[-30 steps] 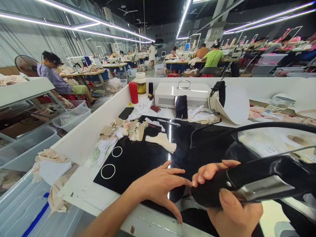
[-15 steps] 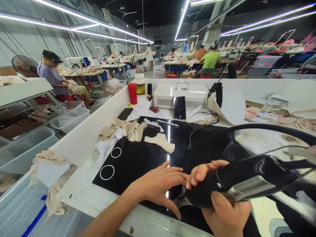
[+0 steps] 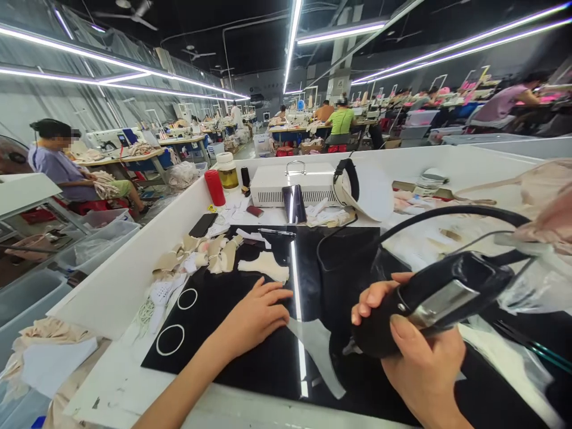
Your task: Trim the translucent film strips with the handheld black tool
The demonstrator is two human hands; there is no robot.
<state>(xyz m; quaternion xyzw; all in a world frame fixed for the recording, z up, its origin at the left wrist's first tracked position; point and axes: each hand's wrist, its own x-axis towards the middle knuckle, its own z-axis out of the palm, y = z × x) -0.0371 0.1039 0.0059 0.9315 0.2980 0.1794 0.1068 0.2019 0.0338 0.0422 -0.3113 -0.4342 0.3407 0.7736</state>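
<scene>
My right hand (image 3: 417, 351) is wrapped round a black corded hand tool (image 3: 440, 298) with a shiny metal plate and a small pointed metal tip, which points left just above the board. Fingers extended, my left hand (image 3: 257, 316) lies palm down on the glossy black board (image 3: 214, 351). Its fingertips meet the upper left end of a thin grey curved piece (image 3: 319, 345), apparently fabric. A cream fabric piece (image 3: 266, 266) rests just beyond that hand. The tool's tip is right of the grey piece, apart from it.
Fabric scraps (image 3: 218, 253), a pen (image 3: 277, 232) and a phone (image 3: 203, 224) lie behind the board. Farther back stand a white vented box (image 3: 268, 185), a white visor (image 3: 373, 193) and a red cylinder (image 3: 215, 187). A black cable (image 3: 429, 215) arches at right. A person (image 3: 67, 164) sits at left.
My left hand has moved left, away from the tool, and the grey piece now shows between them. The tool stays in my right hand. The whole view has shifted.
</scene>
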